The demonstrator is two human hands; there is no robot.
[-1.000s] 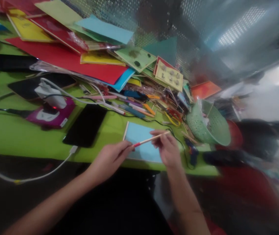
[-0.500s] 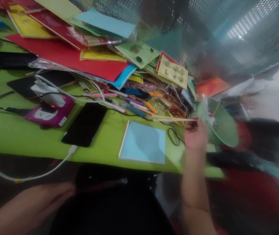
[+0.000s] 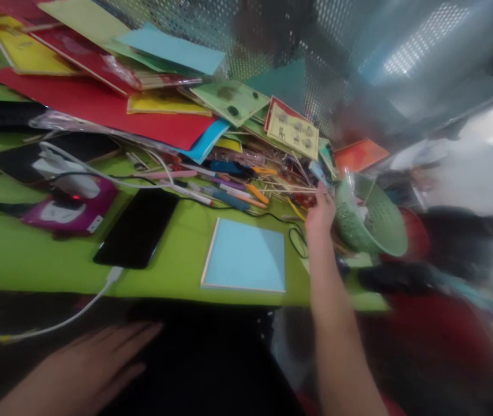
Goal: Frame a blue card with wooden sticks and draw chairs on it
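Found right hand (image 3: 321, 215) stretched forward past blue card (image 3: 246, 254), fingertips meeting right ends of thin pale sticks (image 3: 290, 190). Saw fingers bunched together, partly hidden; could not tell whether pinching or only touching. Logged sticks as pointing leftward from hand, above clutter at middle of green table (image 3: 188, 257). Spotted pale green basket (image 3: 350, 222) just beside right hand, on its right. Marked left hand (image 3: 101, 355) low at left, short of table's front edge, motion-blurred, fingers stretched out and loosely parted, near dark clothing (image 3: 216, 352). Noted blue card flat near front edge, with pale strip along left side. Saw black phone (image 3: 140, 228) left of card, with white cable (image 3: 114, 275) plugged into near end. Placed purple box (image 3: 104, 203) left of phone. Found markers (image 3: 231, 198) behind card, red sheet (image 3: 142, 124) farther back, yellow printed card (image 3: 292, 130) beyond right hand.
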